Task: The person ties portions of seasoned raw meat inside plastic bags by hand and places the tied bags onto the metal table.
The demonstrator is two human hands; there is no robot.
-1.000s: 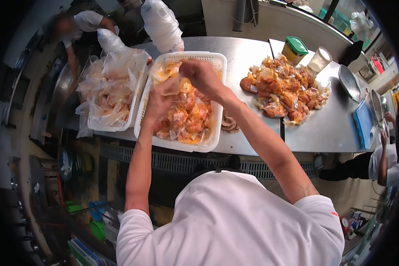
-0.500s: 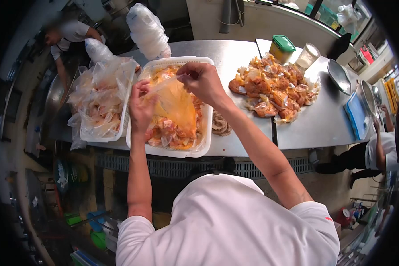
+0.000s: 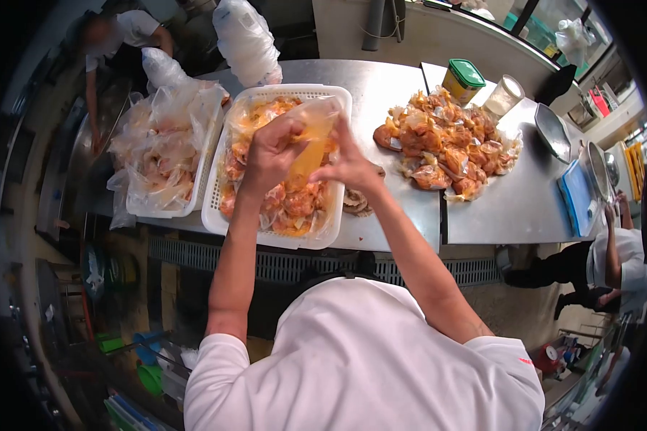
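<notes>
Above a white perforated basket (image 3: 213,194), my left hand (image 3: 269,156) is closed on a thin clear plastic bag (image 3: 310,147) with an orange-yellow tint. My right hand (image 3: 349,159) is at the bag's right side, its fingers apart and slightly blurred; the thumb points left, close to the plastic. Bagged orange marinated meat (image 3: 287,212) fills the basket below both hands. To the right, a heap of orange bagged meat (image 3: 449,144) lies on the steel table (image 3: 402,226).
A second white basket (image 3: 207,154) with pale bagged meat stands at the left. Behind are rolls of clear bags (image 3: 246,43), a green-lidded tub (image 3: 464,80) and a clear container (image 3: 505,95). A blue board (image 3: 576,197) lies far right. People stand at both sides.
My left hand has moved up and right and closed on the bag. My right hand has lowered, and its fingers have spread. The bag has shifted from stretched sideways to more upright.
</notes>
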